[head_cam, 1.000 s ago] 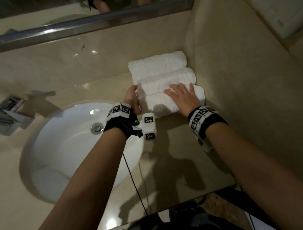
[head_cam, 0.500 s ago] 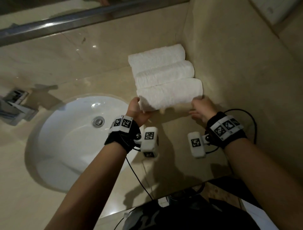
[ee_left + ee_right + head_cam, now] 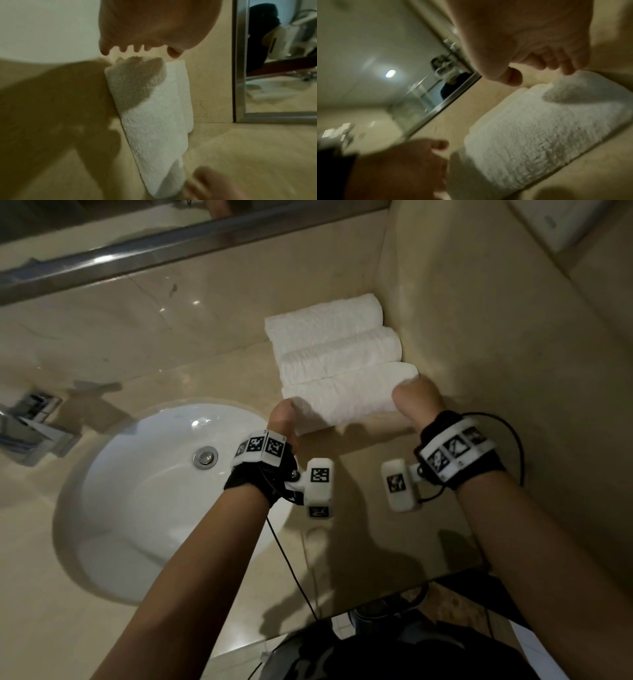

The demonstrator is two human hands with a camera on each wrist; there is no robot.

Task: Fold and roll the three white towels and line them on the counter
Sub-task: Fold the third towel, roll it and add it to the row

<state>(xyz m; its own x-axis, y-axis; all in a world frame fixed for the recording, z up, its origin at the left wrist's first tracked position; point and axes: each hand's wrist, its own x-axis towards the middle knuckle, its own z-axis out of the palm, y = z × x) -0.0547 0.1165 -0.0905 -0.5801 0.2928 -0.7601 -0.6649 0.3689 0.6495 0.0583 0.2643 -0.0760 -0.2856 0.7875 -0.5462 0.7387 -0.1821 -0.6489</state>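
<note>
Three rolled white towels lie side by side on the beige stone table, in its back right corner where the side wall point(image 3: 479, 344) meets the back wall. The far towel point(image 3: 325, 326) lies against the back wall, the middle towel point(image 3: 339, 359) touches it, and the near towel point(image 3: 349, 397) touches the middle one; the right ends of all three lie at or just beside the side wall.

The left hand point(image 3: 282, 419) is at the left end of the near towel, fingers curled downward. In the left wrist view the fingertips point(image 3: 123, 49) hang just above that end with a sliver of gap showing, so whether they touch it cannot be told. The right hand point(image 3: 416, 402) is at the right end of the same towel, also loosely curled; in the right wrist view its fingertips point(image 3: 568, 70) reach the towel's top edge, with nothing gripped between thumb and fingers.

Left of the towels a round white sink point(image 3: 144, 508) is set into the table point(image 3: 359, 542), with a metal drain point(image 3: 205, 457) at its bottom and a chrome tap point(image 3: 30, 426) beyond its left rim. A metal-framed mirror point(image 3: 102, 251) runs above the back wall. Both wrists carry black bands with square printed markers and small white camera blocks.
</note>
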